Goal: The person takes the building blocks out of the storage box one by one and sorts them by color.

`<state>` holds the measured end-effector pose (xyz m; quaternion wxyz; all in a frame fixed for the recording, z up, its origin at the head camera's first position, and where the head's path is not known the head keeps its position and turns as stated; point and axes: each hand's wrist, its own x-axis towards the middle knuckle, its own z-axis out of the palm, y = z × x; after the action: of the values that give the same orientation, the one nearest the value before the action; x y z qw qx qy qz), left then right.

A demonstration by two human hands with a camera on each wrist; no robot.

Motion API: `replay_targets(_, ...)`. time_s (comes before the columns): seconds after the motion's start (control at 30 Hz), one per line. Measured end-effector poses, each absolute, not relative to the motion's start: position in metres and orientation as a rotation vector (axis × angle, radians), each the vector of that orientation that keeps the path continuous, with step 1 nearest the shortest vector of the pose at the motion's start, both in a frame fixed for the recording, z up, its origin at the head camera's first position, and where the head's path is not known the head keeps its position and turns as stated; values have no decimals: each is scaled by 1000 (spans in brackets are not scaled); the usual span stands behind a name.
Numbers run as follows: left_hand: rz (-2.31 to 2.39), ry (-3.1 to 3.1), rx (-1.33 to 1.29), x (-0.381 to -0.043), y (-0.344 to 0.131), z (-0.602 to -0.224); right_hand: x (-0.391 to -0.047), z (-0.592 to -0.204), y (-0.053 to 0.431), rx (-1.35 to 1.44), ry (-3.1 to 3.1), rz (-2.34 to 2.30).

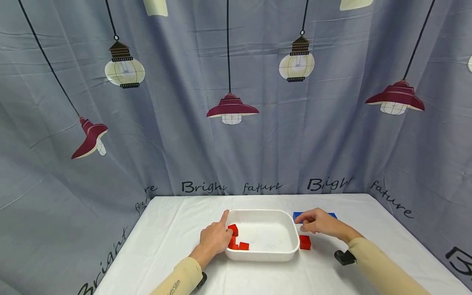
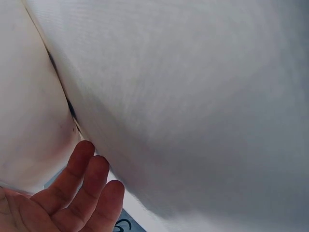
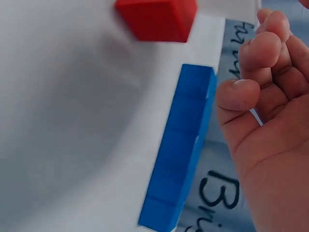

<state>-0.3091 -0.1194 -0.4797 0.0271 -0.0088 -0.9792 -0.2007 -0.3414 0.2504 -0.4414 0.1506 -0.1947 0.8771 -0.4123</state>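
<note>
Left hand (image 1: 215, 237), fingers mostly straight, touches white tray (image 1: 262, 257) at left rim, probably steadying it. Red blocks (image 1: 243, 246) inside tray's left end. Right hand (image 1: 321, 222), loosely bent, empty, hovers right of tray near red cube (image 1: 305, 242), blue bar (image 3: 176, 150).

Red blocks (image 1: 243, 246) in white tray (image 1: 262, 256)

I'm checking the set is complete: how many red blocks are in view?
5 visible: four red blocks at the left end of the white tray, one on the table just right of it. The left hand may hide more.
</note>
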Motion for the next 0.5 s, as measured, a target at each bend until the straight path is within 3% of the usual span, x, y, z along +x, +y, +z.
replay_targets(0.5,-609,-3008,-37,-309,-121,-482,-356,-414,204,-755,2418,-1130)
